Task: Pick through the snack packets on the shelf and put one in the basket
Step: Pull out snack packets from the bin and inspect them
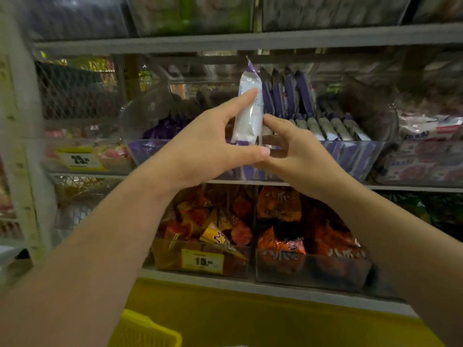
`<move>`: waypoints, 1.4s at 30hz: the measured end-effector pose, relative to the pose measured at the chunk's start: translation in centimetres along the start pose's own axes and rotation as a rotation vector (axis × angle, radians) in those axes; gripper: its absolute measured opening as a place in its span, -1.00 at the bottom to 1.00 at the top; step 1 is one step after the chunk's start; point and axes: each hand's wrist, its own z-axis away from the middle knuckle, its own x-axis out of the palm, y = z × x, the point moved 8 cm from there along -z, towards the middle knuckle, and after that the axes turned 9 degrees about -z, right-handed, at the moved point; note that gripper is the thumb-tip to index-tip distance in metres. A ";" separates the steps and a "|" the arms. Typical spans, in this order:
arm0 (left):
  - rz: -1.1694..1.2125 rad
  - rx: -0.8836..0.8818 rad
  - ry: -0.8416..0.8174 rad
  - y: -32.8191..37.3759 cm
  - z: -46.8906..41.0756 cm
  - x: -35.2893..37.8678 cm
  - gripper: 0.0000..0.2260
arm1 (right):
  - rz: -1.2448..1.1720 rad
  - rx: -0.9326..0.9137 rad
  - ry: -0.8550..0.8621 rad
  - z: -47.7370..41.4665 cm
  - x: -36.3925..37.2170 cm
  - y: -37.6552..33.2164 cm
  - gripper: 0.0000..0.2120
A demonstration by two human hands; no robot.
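At the centre of the frame, in front of the middle shelf [406, 188], a slim white packet [249, 108] with purple ends stands upright between both hands. The left hand [208, 146] grasps it from the left: the forefinger lies straight up the white face and the thumb reaches under, near the lower seal. The right hand [288, 151] pinches the lower right edge with curled fingers. How far those fingers wrap behind cannot be told.

Just right of the packet, a row of purple packets [288, 96] of the same kind stands on edge in a clear tray [363, 156]. On the shelf below, towards the lower centre, lie orange packets [280, 236] behind a yellow price tag [202, 261]. The yellow basket [147, 331] shows only as a corner at the lower left of the frame, well below the hands.

The packet looks light, since a loose pinch keeps it upright. Its foil is glossy, so it is likely slippery, and the wrapper probably crackles and gives under pressure. The contents may be brittle, so a hard squeeze across the middle seems unwise. The best hold is likely across the flat faces near the lower half. One hand should be enough to carry it down to the basket.
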 end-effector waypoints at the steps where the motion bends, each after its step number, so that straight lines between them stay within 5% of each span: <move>1: -0.034 0.010 -0.025 0.1 -0.9 -0.2 -0.19 | -0.034 -0.006 0.006 -0.7 -0.3 0.2 -0.66; 5: -0.019 0.008 -0.001 -0.4 -3.9 -0.8 -0.39 | -0.097 0.119 0.002 -3.3 -1.8 2.5 -0.89; 9: -0.181 0.037 0.057 -0.6 -6.4 -0.3 -0.66 | 0.078 0.239 -0.014 -5.5 -3.1 5.1 -0.46; 14: -0.339 0.055 0.088 -1.6 -8.9 0.3 -0.74 | 0.144 0.382 -0.148 -6.9 -4.2 7.1 -0.41; 18: -0.510 0.075 0.106 -2.6 -10.5 0.7 -0.87 | 0.407 0.344 -0.272 -7.0 -5.5 7.8 -0.57; 24: -0.761 0.055 0.091 -3.2 -12.4 1.4 -0.75 | 0.520 0.185 -0.368 -7.3 -4.6 7.5 -0.75; 32: -1.056 0.166 -0.176 -3.4 -12.0 3.9 -0.77 | 0.772 0.184 -0.702 -7.5 -1.7 7.7 -0.70; 36: -1.011 0.233 -0.303 -4.4 -10.8 4.2 -0.65 | 0.778 0.176 -0.759 -7.9 -1.4 7.0 -0.73; 42: -0.945 0.267 -0.281 -5.0 -10.2 4.4 -0.60 | 0.847 0.148 -0.770 -8.1 -1.0 6.6 -0.93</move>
